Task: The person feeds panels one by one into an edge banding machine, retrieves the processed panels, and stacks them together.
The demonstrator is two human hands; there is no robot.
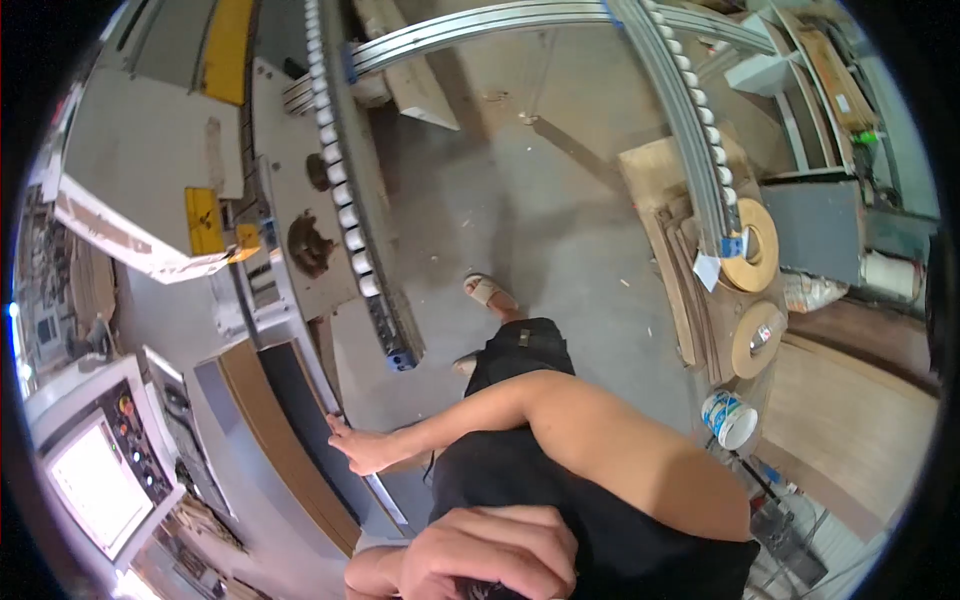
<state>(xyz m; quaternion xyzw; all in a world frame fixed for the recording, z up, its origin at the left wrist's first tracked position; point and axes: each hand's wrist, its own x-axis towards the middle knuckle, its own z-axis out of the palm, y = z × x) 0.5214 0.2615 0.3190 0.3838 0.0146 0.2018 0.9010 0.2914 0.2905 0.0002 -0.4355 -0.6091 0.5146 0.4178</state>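
My right grip (362, 452) stretches across to the left, its fingers at the pale metal rail (318, 375); whether they close around the edge or merely rest on it, I cannot tell. The rail runs along the right side of the dark panel (305, 410), with the brown board (268, 420) just beyond that panel to the left. My left grip (490, 552), nearest the viewer, is curled inward in front of my black shirt (480, 465); something dark shows at its lower edge, and I cannot tell if it is held.

For sound handling, in my judgement, contact at the rail should be light and flat, with fingertips kept out of the narrow seam beside the panel. The right arm lies nearly at full reach, so a step closer would probably steady it.

Surroundings: the concrete floor (560, 260) is grey and dotted with small scraps. A left roller arm (345, 215) and a right roller arm (690, 110) flank it, joined at the far side by a metal crossbar (480, 35). To the right, two rings of yellowish banding (750, 277) lie beside cardboard sheets (662, 235), with a white bucket (738, 428) nearer and a wooden panel (850, 420) beyond it. At the near left, a lit screen (100, 480) glows.
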